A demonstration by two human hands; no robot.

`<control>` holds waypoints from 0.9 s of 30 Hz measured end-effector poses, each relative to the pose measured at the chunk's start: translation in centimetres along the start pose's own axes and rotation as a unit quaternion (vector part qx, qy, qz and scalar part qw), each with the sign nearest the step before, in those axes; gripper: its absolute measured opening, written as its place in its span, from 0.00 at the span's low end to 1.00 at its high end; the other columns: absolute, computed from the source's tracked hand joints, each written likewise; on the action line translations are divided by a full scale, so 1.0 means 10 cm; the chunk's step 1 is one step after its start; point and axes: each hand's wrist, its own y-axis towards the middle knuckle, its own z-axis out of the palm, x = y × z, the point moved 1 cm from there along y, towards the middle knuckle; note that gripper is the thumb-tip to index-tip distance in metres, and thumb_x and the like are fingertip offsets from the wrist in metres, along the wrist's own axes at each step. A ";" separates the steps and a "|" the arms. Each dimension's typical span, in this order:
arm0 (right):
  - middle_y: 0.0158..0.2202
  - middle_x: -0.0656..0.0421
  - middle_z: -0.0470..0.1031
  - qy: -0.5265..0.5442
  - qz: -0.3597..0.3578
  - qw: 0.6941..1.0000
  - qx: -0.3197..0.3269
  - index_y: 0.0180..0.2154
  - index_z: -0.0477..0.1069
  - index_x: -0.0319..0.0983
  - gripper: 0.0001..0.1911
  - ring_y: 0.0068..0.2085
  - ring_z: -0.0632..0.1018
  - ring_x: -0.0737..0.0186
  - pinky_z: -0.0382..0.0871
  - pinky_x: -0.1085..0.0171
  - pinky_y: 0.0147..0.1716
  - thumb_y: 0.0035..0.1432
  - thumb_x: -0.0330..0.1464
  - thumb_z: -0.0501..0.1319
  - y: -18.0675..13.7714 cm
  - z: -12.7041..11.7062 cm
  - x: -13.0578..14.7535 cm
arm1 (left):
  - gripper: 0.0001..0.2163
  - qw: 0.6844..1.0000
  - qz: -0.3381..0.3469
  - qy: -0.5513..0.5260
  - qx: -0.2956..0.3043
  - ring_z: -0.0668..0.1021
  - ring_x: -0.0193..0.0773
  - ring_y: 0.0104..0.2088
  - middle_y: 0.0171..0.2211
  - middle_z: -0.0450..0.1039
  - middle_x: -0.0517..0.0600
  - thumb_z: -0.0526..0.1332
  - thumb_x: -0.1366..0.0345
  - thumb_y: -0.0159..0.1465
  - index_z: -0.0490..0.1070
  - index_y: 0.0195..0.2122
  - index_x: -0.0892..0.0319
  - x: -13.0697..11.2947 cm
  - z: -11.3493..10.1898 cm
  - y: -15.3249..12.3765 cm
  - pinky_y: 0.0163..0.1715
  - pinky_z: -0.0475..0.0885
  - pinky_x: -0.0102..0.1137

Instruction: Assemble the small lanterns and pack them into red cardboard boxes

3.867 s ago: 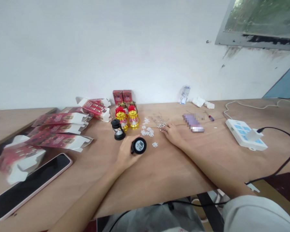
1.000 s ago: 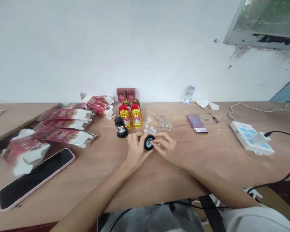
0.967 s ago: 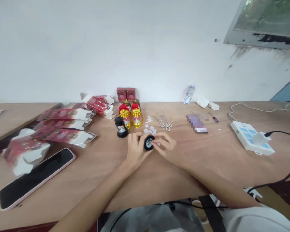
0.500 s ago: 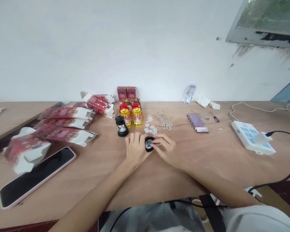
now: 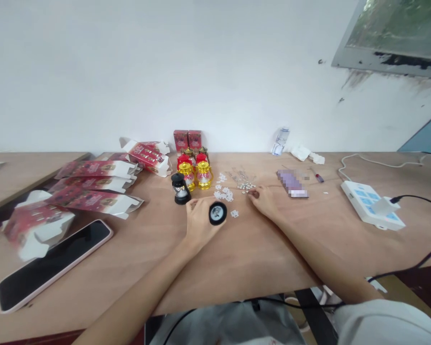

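Note:
In my left hand [image 5: 200, 218] a small black lantern [image 5: 211, 216] lies on its side, its round base turned toward me. Inside the base's black rim a pale, open recess shows. My right hand [image 5: 263, 200] rests at the edge of several small round silver button cells [image 5: 244, 190], thumb and fingertips together. Whatever is between those fingertips is too small to make out. White plastic tabs [image 5: 224, 194] lie between the hands, with one loose white tab [image 5: 234, 213] nearer me. Beside my left hand stands another black lantern [image 5: 180, 189], upright.
Gold lanterns [image 5: 203, 175] and red lanterns stand behind, before two red boxes [image 5: 187, 139]. Flattened red cartons [image 5: 89, 182] and a phone [image 5: 55, 263] lie left. Rightward are a purple pixelated item [image 5: 290, 182], a screwdriver [image 5: 319, 178] and a white power strip [image 5: 371, 203].
My right hand has left the lantern's base and moved right and away from me, to the button cells. The lantern, still in my left hand, now shows its base more fully.

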 end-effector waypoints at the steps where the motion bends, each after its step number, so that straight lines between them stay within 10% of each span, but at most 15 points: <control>1: 0.37 0.53 0.75 0.005 0.003 1.000 0.002 0.35 0.76 0.38 0.08 0.42 0.73 0.54 0.66 0.57 0.43 0.53 0.29 0.59 0.01 0.00 -0.01 | 0.13 1.000 0.008 -0.002 -0.001 0.77 0.42 0.42 0.39 0.76 0.50 0.62 0.66 0.54 0.64 0.41 0.57 -0.01 0.00 0.00 0.44 0.60 0.38; 13: 0.34 0.52 0.78 0.075 -0.024 0.997 -0.009 0.36 0.73 0.36 0.09 0.37 0.77 0.56 0.69 0.59 0.39 0.55 0.24 0.56 0.02 -0.03 -0.03 | 0.12 1.000 0.024 0.004 -0.011 0.77 0.41 0.37 0.36 0.76 0.50 0.62 0.66 0.53 0.63 0.39 0.57 -0.03 0.00 0.00 0.40 0.63 0.37; 20: 0.32 0.60 0.75 0.313 -0.143 0.921 -0.183 0.37 0.67 0.41 0.05 0.33 0.76 0.64 0.71 0.62 0.37 0.56 0.31 0.61 -0.42 -0.16 0.55 | 0.14 1.000 0.025 0.008 -0.010 0.77 0.41 0.37 0.35 0.75 0.49 0.62 0.66 0.53 0.62 0.39 0.57 -0.03 0.03 -0.01 0.39 0.64 0.37; 27: 0.33 0.60 0.74 0.339 -0.262 0.894 -0.133 0.38 0.66 0.42 0.08 0.36 0.75 0.64 0.71 0.63 0.36 0.56 0.26 0.61 -0.76 -0.28 0.95 | 0.10 0.999 0.039 -0.013 -0.008 0.77 0.40 0.35 0.34 0.75 0.50 0.60 0.63 0.57 0.62 0.38 0.57 -0.11 0.05 -0.01 0.38 0.64 0.36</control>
